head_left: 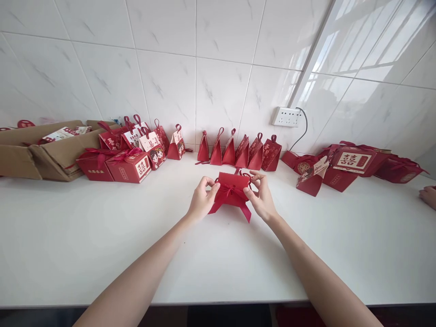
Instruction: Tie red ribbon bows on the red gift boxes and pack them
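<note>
A small red box (pixel 233 198) with a ribbon bow on its front is held between my two hands over the white table (pixel 190 268). My left hand (pixel 204 198) pinches its left side with thumb and fingers. On the right side, my right hand (pixel 261 194) grips the upper corner, thumb on the front face and fingers behind by the ribbon. Two ribbon tails hang below the box. The underside and back of the box are hidden.
Several red triangular boxes (pixel 242 153) stand along the tiled wall. Cube boxes (pixel 127 167) and a cardboard carton (pixel 54 156) are at the left. More red boxes (pixel 340 179) lie at the right, below a power strip (pixel 286 117). Another person's hand (pixel 428 196) shows at the right edge.
</note>
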The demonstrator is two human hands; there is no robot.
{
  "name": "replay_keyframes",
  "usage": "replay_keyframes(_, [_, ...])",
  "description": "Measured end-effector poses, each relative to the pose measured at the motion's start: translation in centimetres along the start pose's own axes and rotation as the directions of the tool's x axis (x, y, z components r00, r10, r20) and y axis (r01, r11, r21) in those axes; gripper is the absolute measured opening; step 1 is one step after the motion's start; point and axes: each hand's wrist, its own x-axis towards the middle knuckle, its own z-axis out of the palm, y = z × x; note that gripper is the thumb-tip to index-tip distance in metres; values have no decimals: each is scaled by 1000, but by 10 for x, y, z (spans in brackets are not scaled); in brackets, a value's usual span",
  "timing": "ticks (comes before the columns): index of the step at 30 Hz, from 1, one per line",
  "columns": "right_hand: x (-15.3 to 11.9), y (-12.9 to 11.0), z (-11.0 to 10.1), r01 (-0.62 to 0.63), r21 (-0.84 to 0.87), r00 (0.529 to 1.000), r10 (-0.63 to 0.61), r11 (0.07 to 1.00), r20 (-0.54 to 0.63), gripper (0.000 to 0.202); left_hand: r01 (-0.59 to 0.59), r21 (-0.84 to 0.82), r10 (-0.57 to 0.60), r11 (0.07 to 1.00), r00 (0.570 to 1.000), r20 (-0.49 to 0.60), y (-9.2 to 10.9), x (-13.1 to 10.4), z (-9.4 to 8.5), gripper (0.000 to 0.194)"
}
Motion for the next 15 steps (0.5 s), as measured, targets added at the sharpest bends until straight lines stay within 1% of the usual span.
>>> replay_keyframes(2, [0, -1, 0, 27, 35, 1000, -27, 999, -3, 38, -11, 1, 11, 1000, 1000, -13, 0, 0, 0, 28])
replay_keyframes(3, [0, -1, 0, 44, 20, 999, -44, 999, 2, 35, -17, -1, 17, 1000, 1000, -23, 0, 0, 1, 28])
replay_keyframes(6, [1, -4, 0, 72, -114, 997, -67, 991, 45, 34, -33, -9, 32, 999, 999, -43, -1, 0, 1, 26])
replay_keyframes(9, [2, -5, 0, 27, -178, 998, -18, 984, 54, 37, -29, -19, 28, 999, 998, -57, -1, 1, 1, 24])
replay_keyframes(12, [4, -5, 1, -25, -162, 999, 30, 987, 29, 39, 1, -45, -3, 999, 999, -42, 0, 1, 0, 25])
replay_keyframes(15, [5, -5, 1, -49, -128, 999, 51, 991, 14, 40, 32, -66, -32, 997, 999, -5, 3, 0, -1, 28])
